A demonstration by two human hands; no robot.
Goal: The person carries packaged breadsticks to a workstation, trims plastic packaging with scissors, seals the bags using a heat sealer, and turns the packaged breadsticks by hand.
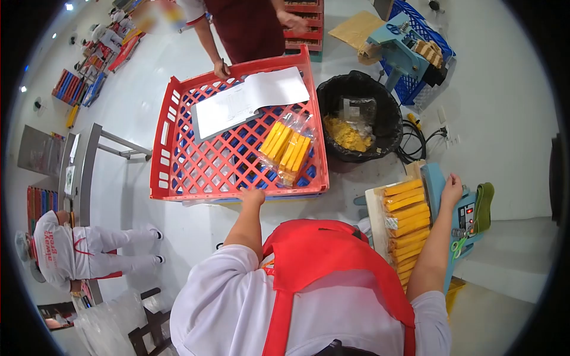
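Note:
My left hand is closed over the near rim of a red plastic crate. Inside the crate lie two clear packs of yellow sticks and a clipboard with white papers. My right hand, its fingers curled, rests by the upper edge of a blue sealing machine; whether anything is in it is hidden. Between that arm and my body, yellow packs stand in a row on a pale tray.
A black-lined bin with yellow scraps stands right of the crate. Behind it are another blue machine and a blue crate. Across from me, a co-worker's hand holds a pen at the far rim. Green-handled scissors lie on the near machine.

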